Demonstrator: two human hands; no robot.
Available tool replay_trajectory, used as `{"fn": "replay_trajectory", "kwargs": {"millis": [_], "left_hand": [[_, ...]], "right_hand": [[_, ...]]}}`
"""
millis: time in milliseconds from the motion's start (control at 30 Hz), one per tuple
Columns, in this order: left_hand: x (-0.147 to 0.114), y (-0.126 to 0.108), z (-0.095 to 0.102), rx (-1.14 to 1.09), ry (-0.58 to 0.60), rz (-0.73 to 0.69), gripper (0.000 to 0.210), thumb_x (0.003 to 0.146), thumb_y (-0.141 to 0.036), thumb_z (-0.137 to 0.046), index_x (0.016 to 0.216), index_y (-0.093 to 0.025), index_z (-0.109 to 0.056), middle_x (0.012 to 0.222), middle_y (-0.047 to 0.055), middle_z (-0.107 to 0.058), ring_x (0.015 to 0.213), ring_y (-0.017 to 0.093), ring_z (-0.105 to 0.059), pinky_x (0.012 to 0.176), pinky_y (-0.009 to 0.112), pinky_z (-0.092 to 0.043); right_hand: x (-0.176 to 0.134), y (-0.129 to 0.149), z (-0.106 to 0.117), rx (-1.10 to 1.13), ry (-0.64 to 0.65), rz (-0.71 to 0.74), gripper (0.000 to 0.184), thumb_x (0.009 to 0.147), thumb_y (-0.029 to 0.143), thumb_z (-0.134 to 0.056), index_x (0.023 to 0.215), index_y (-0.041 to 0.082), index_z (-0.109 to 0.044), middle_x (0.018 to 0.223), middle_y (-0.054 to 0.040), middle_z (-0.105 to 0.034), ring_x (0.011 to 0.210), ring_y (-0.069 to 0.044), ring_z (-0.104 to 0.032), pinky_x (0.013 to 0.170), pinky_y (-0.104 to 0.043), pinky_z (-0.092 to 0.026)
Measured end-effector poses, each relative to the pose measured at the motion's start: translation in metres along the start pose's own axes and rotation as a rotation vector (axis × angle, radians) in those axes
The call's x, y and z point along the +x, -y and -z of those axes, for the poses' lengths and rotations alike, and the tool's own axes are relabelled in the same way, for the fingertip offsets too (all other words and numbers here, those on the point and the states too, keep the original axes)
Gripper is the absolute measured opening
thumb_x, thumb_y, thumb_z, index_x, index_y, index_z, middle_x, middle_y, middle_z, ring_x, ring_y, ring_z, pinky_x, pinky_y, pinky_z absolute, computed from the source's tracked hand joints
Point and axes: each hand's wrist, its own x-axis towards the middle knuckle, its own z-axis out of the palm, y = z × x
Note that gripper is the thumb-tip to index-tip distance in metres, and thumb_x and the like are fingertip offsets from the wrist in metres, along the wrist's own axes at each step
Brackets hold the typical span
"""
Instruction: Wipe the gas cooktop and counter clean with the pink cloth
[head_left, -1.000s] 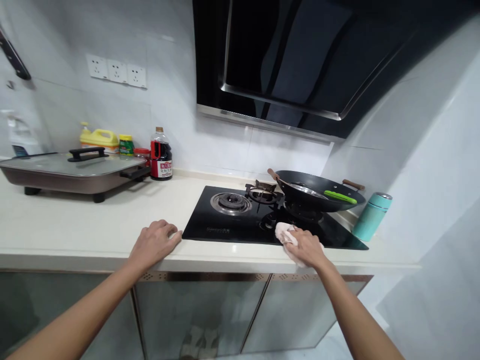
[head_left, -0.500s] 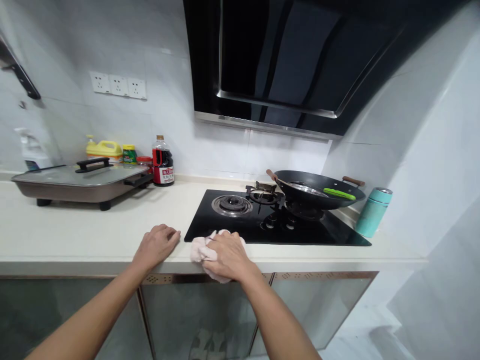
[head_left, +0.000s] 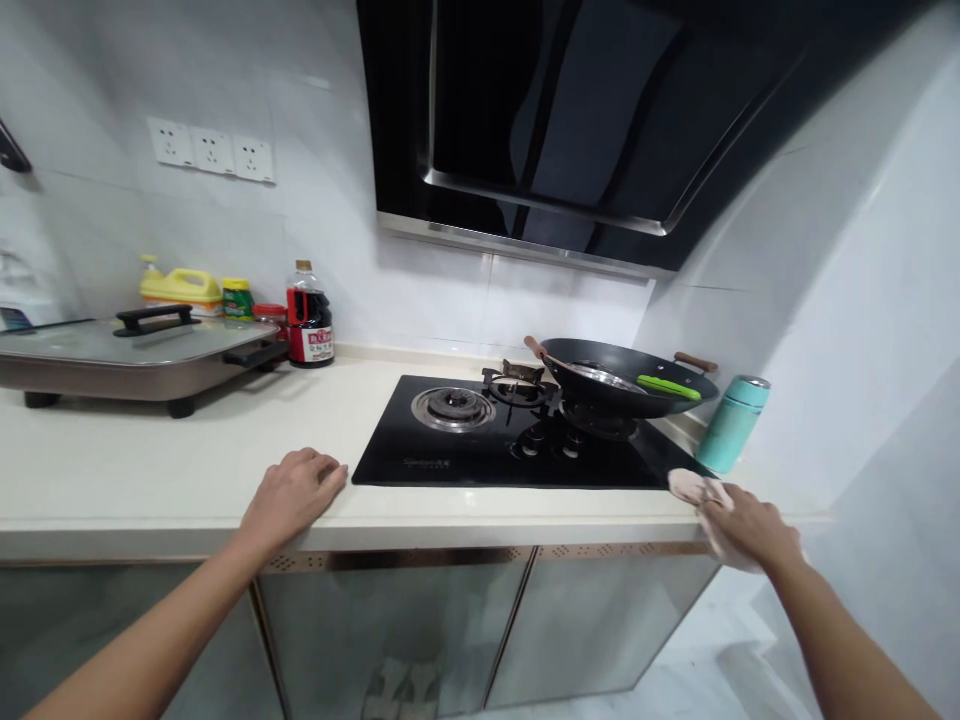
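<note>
My right hand (head_left: 754, 525) presses a pale pink cloth (head_left: 694, 488) against the counter's front edge, at the right front corner of the black gas stove (head_left: 465, 465). Part of the cloth hangs down over the edge, below my fingers. My left hand (head_left: 294, 492) rests palm down on the cream countertop (head_left: 187, 470), left of the stove, its fingers loosely bent and holding nothing. A teal bottle (head_left: 733, 425) stands upright just behind my right hand.
On the stove's right burner sits a black wok (head_left: 622, 385) with a green-handled utensil (head_left: 667, 387) in it. A lidded electric pan (head_left: 135, 375) and a soy sauce bottle (head_left: 310, 325) occupy the left. The black range hood (head_left: 540, 120) overhangs the stove.
My right hand has slid the cloth rightward along the counter's front, from the stove's left corner to its right corner. My left hand stays on the countertop; the view has shifted slightly right.
</note>
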Motion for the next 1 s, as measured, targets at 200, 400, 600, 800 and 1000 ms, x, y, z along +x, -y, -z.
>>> {"fn": "replay_trajectory", "kwargs": {"millis": [200,400,600,800,1000], "left_hand": [[-0.002,-0.006,0.001,-0.007,-0.013,0.021,0.048,0.096,-0.05,-0.038,0.095,-0.022,-0.077,0.108,0.01,-0.073,0.108,0.031,-0.061,0.087,0.04,-0.043],[-0.006,-0.009,0.003,-0.042,-0.037,0.02,0.048,0.096,-0.051,-0.04,0.092,-0.021,-0.078,0.108,0.01,-0.073,0.107,0.03,-0.061,0.09,0.04,-0.044],[-0.009,-0.009,0.005,-0.148,-0.082,0.036,0.049,0.097,-0.053,-0.039,0.096,-0.021,-0.076,0.107,0.01,-0.073,0.109,0.028,-0.062,0.096,0.04,-0.046],[-0.01,0.002,0.001,-0.343,-0.298,-0.034,0.046,0.098,-0.05,-0.04,0.109,-0.019,-0.071,0.112,0.011,-0.07,0.113,0.027,-0.062,0.107,0.043,-0.047],[-0.043,-0.037,-0.001,-0.409,-0.341,-0.32,0.056,0.1,-0.054,-0.045,0.147,-0.023,-0.054,0.16,0.014,-0.043,0.146,0.029,-0.044,0.121,0.047,-0.037]], "right_hand": [[0.002,0.012,-0.005,-0.033,-0.006,0.037,0.045,0.088,0.05,-0.053,0.127,0.034,-0.067,0.129,-0.0137,-0.065,0.118,-0.038,-0.058,0.093,-0.055,-0.045],[-0.042,0.174,0.038,0.03,-0.009,0.355,0.046,0.095,0.049,-0.048,0.127,0.022,-0.067,0.119,-0.0131,-0.067,0.108,-0.03,-0.059,0.086,-0.039,-0.042],[-0.111,0.379,0.086,0.248,-0.029,0.638,0.039,0.093,0.054,-0.057,0.112,0.023,-0.069,0.116,-0.0122,-0.066,0.109,-0.032,-0.055,0.092,-0.045,-0.037],[-0.144,0.489,0.102,0.359,-0.075,0.892,0.044,0.09,0.057,-0.06,0.116,0.022,-0.064,0.12,-0.0116,-0.061,0.112,-0.031,-0.051,0.098,-0.05,-0.037],[-0.121,0.477,0.097,0.548,0.167,1.019,0.104,0.065,0.052,-0.085,0.154,0.028,-0.037,0.144,-0.0122,-0.047,0.125,-0.033,-0.047,0.105,-0.051,-0.039]]}}
